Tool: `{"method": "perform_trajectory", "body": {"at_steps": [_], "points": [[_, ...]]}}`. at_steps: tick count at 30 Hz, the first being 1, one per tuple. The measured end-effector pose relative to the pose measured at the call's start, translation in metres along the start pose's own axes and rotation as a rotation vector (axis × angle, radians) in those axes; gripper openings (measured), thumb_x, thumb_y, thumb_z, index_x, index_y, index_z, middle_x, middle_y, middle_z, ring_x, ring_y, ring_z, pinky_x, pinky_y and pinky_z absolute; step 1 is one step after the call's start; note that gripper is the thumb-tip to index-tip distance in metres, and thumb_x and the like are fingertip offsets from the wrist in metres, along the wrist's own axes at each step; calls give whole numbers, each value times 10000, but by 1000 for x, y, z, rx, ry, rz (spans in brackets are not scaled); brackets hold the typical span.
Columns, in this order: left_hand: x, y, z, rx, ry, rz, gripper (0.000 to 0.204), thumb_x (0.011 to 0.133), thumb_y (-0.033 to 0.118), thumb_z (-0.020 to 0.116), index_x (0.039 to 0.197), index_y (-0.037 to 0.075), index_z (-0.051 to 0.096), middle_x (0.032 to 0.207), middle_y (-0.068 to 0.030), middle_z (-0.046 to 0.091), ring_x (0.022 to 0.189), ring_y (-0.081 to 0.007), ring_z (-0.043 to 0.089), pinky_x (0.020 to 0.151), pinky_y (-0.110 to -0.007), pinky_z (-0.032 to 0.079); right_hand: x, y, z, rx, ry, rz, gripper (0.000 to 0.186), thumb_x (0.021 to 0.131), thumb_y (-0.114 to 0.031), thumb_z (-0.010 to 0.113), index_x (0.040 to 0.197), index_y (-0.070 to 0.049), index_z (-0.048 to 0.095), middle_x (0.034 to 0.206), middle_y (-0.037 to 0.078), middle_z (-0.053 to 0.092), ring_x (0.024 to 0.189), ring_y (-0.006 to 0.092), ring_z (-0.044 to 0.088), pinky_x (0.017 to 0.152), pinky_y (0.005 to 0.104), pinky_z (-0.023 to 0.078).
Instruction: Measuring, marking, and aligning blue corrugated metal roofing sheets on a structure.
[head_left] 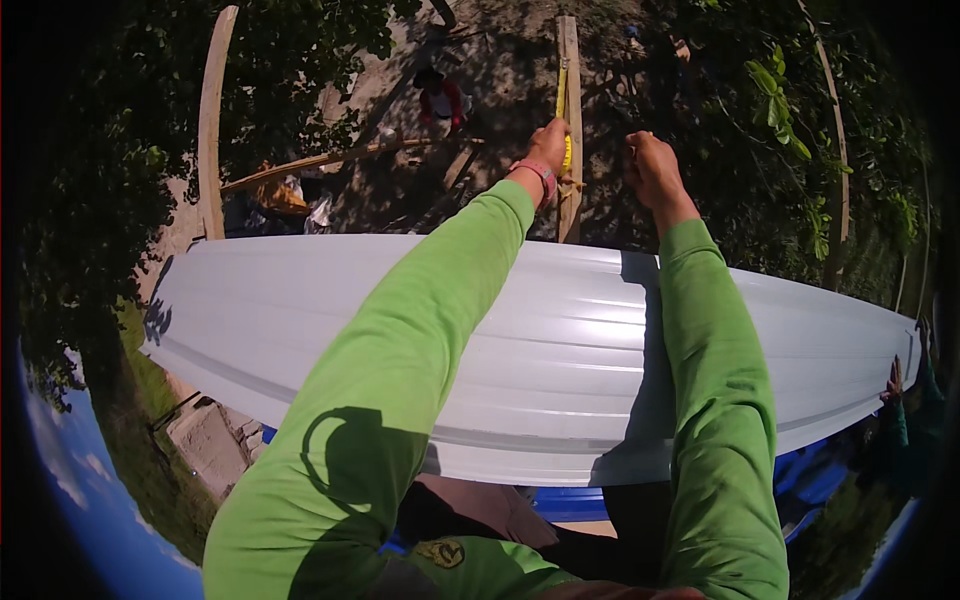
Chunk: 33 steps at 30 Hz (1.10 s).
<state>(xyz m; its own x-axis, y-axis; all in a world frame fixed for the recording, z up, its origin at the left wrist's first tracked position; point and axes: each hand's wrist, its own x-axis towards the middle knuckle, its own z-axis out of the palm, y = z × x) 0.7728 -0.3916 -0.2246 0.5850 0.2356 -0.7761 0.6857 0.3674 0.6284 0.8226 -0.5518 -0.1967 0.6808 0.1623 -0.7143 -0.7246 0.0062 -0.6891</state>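
Observation:
Both of my arms, in green sleeves, reach out over a light grey ribbed metal roofing sheet. Beyond its far edge, my left hand, with a reddish band at the wrist, is closed at the yellow tape measure. The tape's blade runs away from me along a wooden beam. To the right of that beam, my right hand is closed in a fist, apart from the tape; whatever it may hold is hidden by the fingers.
Another person's hand touches the sheet's right end. Further wooden beams stick out at the left and right. Far below, a person in red is on the shaded ground. Leafy branches surround the beams. Blue sheets lie beneath me.

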Motion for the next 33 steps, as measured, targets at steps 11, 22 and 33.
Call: {"method": "perform_trajectory", "body": {"at_steps": [11, 22, 33], "points": [[27, 15, 12, 40, 149, 81, 380, 779, 371, 463, 878, 17, 558, 709, -123, 565, 540, -247, 581, 456, -377, 508, -4, 5, -1, -45, -49, -29, 129, 882, -208, 452, 886, -101, 525, 617, -13, 420, 474, 86, 357, 408, 227, 289], [31, 19, 17, 18, 129, 69, 470, 754, 379, 476, 978, -30, 533, 877, -195, 572, 709, -309, 587, 550, -411, 485, 13, 1, 7, -423, -8, -290, 260, 891, -265, 462, 958, -52, 596, 549, -20, 425, 453, 78, 363, 445, 235, 323], [39, 8, 19, 27, 212, 82, 465, 765, 380, 465, 933, -35, 592, 830, -187, 605, 694, -307, 618, 512, -396, 519, 35, 2, 18, -317, 125, -382, 265, 869, -310, 552, 891, -61, 641, 619, -4, 543, 548, 77, 483, 496, 228, 375]]}}
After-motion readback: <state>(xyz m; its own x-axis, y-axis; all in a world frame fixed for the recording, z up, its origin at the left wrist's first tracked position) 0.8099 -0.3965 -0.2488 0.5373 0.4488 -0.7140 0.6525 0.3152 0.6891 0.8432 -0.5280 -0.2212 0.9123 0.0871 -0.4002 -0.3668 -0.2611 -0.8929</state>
